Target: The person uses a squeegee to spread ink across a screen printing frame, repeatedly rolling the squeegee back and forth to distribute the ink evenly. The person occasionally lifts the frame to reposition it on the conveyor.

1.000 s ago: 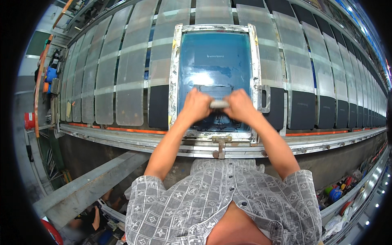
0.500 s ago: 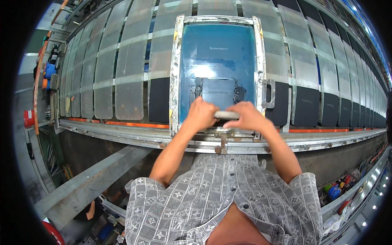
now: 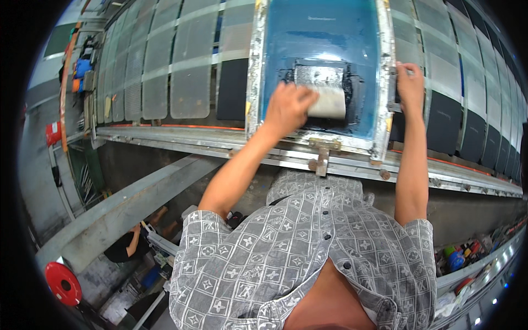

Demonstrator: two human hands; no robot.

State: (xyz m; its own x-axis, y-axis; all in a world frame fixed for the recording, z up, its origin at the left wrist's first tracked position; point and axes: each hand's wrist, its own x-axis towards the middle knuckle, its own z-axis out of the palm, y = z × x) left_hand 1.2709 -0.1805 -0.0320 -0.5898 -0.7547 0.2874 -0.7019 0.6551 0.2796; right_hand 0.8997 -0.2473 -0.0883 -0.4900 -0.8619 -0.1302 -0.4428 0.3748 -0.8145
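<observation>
A screen-printing frame with blue mesh lies in front of me. Black ink smears the mesh around a rectangular print area. My left hand is closed around the left end of a pale, wide squeegee, which leans over the inked patch; both are slightly blurred. At the frame's right side, my right hand is closed on the metal side handle, whose upper part the fingers partly cover.
Rows of flat boards run left and right, some bearing black fabric pieces. A metal rail crosses between me and the boards. Below left are a grey beam, a red disc and another person's arm.
My right hand has left the squeegee and moved right to the frame's handle. My left hand keeps the squeegee, now farther up the mesh. The view has shifted.
</observation>
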